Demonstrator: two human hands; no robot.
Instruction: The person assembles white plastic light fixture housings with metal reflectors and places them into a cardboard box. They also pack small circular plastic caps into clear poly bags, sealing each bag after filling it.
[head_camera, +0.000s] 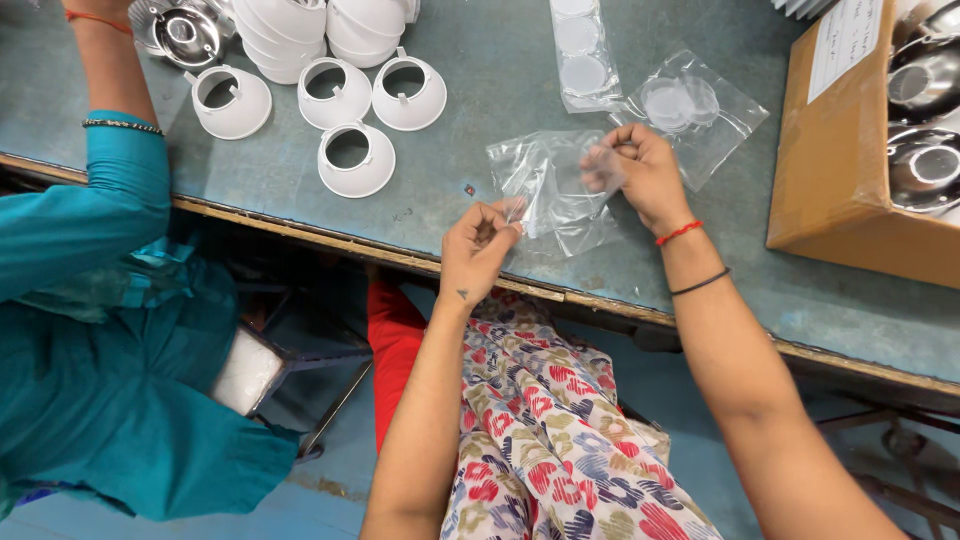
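Observation:
My left hand (480, 245) pinches the near edge of a clear plastic bag (550, 190) above the table's front edge. My right hand (640, 170) grips the same bag at its far right side, fingers partly inside or behind the plastic. The bag holds round clear discs, hard to make out. It lies over the grey-blue table (480, 110).
Another clear bag of discs (695, 105) and a strip of discs (580, 50) lie behind. White ring-shaped housings (355, 155) stand at the left, with stacks behind. A cardboard box (850, 160) with shiny reflectors is at right. A co-worker's arm in teal (120, 170) rests at left.

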